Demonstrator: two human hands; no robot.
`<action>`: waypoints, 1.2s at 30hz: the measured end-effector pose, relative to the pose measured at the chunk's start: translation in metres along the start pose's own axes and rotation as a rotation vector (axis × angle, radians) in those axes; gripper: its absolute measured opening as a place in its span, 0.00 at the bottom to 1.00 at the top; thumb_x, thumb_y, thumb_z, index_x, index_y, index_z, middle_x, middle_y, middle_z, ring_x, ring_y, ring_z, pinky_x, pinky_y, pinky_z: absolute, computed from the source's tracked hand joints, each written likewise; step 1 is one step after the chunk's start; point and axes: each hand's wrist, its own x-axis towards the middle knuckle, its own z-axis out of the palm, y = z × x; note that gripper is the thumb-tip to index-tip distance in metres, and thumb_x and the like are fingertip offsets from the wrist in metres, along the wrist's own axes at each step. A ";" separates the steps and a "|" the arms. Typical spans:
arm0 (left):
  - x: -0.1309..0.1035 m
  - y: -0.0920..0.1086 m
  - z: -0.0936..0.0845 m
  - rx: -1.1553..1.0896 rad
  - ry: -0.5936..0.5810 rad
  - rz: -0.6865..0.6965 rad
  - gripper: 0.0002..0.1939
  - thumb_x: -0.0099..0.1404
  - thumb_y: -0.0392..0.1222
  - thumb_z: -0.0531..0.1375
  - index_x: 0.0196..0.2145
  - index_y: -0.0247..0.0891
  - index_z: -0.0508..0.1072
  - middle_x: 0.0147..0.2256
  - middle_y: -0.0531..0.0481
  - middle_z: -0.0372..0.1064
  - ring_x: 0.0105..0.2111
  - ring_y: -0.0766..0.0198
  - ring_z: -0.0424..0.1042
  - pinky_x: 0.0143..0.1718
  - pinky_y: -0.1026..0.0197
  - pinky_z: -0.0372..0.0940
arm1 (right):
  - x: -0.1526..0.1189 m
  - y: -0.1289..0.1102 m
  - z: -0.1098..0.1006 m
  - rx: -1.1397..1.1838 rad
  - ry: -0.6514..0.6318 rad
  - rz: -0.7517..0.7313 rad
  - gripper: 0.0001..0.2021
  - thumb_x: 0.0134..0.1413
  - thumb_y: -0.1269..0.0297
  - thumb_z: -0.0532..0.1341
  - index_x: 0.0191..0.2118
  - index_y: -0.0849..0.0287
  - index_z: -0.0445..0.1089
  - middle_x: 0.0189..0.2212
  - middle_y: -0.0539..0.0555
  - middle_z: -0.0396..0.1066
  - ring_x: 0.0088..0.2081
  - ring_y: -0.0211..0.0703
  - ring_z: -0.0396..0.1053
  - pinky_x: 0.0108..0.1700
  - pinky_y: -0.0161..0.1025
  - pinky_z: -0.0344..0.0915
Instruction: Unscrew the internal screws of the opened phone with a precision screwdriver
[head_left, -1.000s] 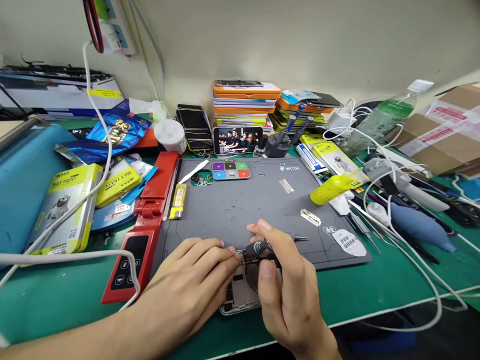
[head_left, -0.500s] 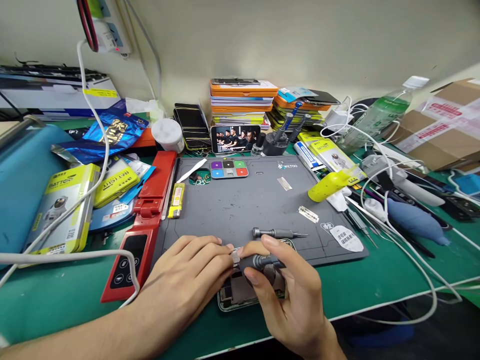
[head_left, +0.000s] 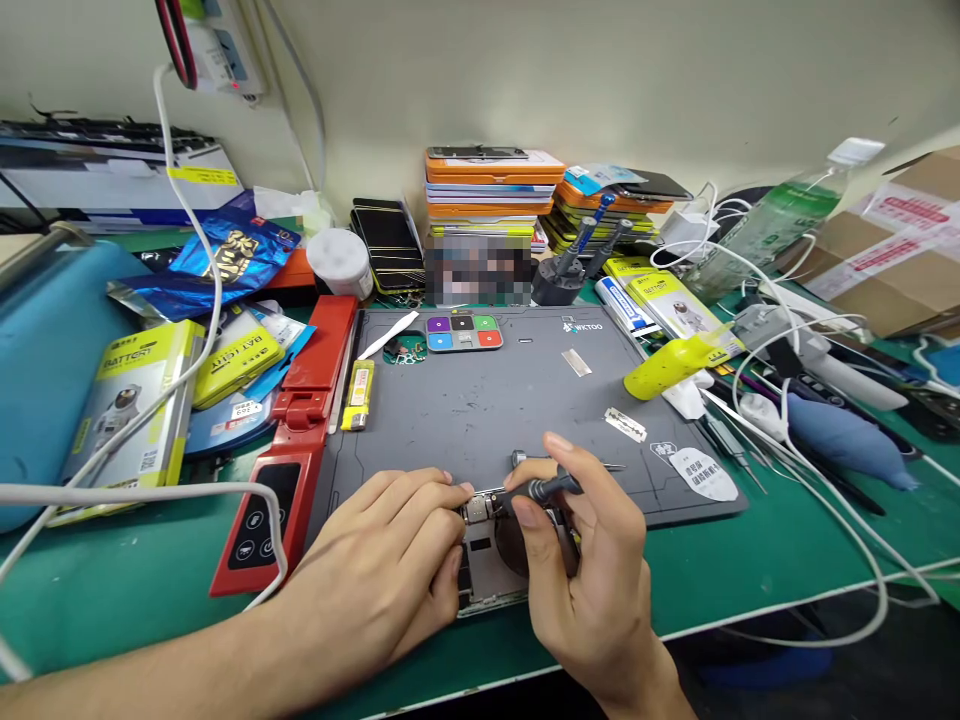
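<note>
An opened phone lies at the near edge of the grey mat, its inner parts facing up. My left hand rests along the phone's left side, fingers curled together at its upper edge; whether anything is pinched there is hidden. Between the thumb and fingers of my right hand is a dark screwdriver, tilted over the phone's upper part. Its tip is too small to make out. A second screwdriver lies on the mat just behind my right fingers, partly covered by them.
A red device and battery boxes stand left. On the mat are a yellow-labelled battery, a coloured screw tray, a razor blade and a yellow bottle. White cables loop at right.
The screwdriver in my right hand has tilted, its handle end raised. My left fingers have shifted slightly, and more of the phone's inside shows. The whole view has moved a little.
</note>
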 end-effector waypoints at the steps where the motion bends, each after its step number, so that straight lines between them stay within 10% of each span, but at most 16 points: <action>1: 0.000 0.000 0.000 0.010 0.001 0.002 0.10 0.75 0.28 0.55 0.39 0.34 0.75 0.44 0.46 0.83 0.47 0.54 0.82 0.50 0.54 0.72 | 0.000 0.000 0.000 0.001 0.001 0.000 0.36 0.68 0.83 0.60 0.77 0.63 0.51 0.59 0.69 0.75 0.50 0.47 0.81 0.46 0.46 0.83; 14: -0.002 -0.002 0.000 0.025 -0.027 0.025 0.11 0.79 0.31 0.53 0.39 0.36 0.73 0.44 0.45 0.83 0.47 0.53 0.82 0.48 0.53 0.73 | -0.002 0.000 0.000 -0.020 0.006 0.052 0.35 0.68 0.82 0.59 0.77 0.61 0.52 0.61 0.69 0.74 0.53 0.51 0.82 0.47 0.49 0.84; 21: -0.003 -0.002 0.002 0.022 -0.064 0.026 0.10 0.79 0.32 0.54 0.42 0.34 0.75 0.46 0.43 0.82 0.48 0.51 0.81 0.49 0.51 0.73 | 0.011 -0.002 0.000 -0.069 -0.015 -0.165 0.36 0.62 0.83 0.66 0.73 0.59 0.59 0.47 0.57 0.81 0.42 0.45 0.80 0.42 0.44 0.83; 28: -0.003 -0.001 0.000 0.024 -0.046 0.020 0.10 0.79 0.32 0.54 0.40 0.36 0.74 0.46 0.44 0.82 0.49 0.52 0.81 0.49 0.52 0.73 | 0.007 -0.001 -0.009 0.056 -0.078 -0.101 0.37 0.62 0.84 0.55 0.75 0.64 0.55 0.63 0.63 0.72 0.61 0.50 0.74 0.58 0.52 0.79; 36: -0.002 -0.002 0.001 0.027 -0.051 0.020 0.10 0.80 0.33 0.54 0.41 0.36 0.74 0.46 0.44 0.82 0.49 0.51 0.81 0.49 0.52 0.73 | 0.006 -0.002 -0.003 0.004 -0.024 -0.069 0.36 0.66 0.79 0.60 0.76 0.61 0.54 0.63 0.63 0.74 0.57 0.50 0.77 0.53 0.51 0.82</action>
